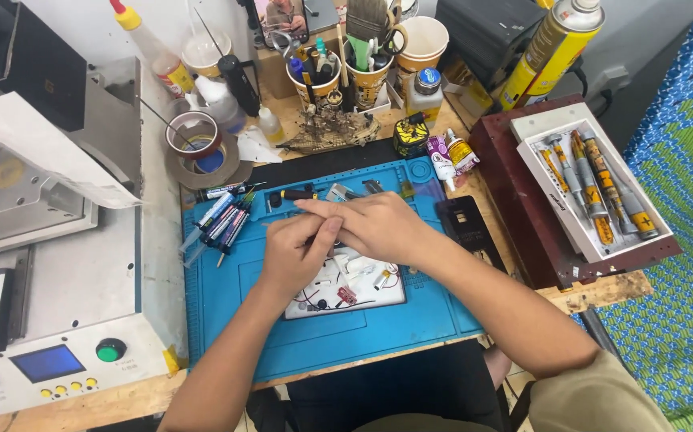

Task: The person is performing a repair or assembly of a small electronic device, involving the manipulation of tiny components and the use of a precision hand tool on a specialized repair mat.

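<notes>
My left hand [298, 250] and my right hand [374, 226] are pressed together over the blue work mat [226, 296]. The fingers of both close around something small that I cannot make out. Under them lies a white sheet [362, 296] with small parts and thin red and black wires. Several pens and markers [222, 220] lie on the mat to the left of my left hand. A black screwdriver [290, 194] lies just beyond the hands.
A grey machine [58, 352] with a blue screen and green and red buttons stands at left. Tape rolls [198, 148], cups of tools [362, 72], small bottles and a spray can [550, 48] crowd the back. A white box of tubes [594, 184] sits right.
</notes>
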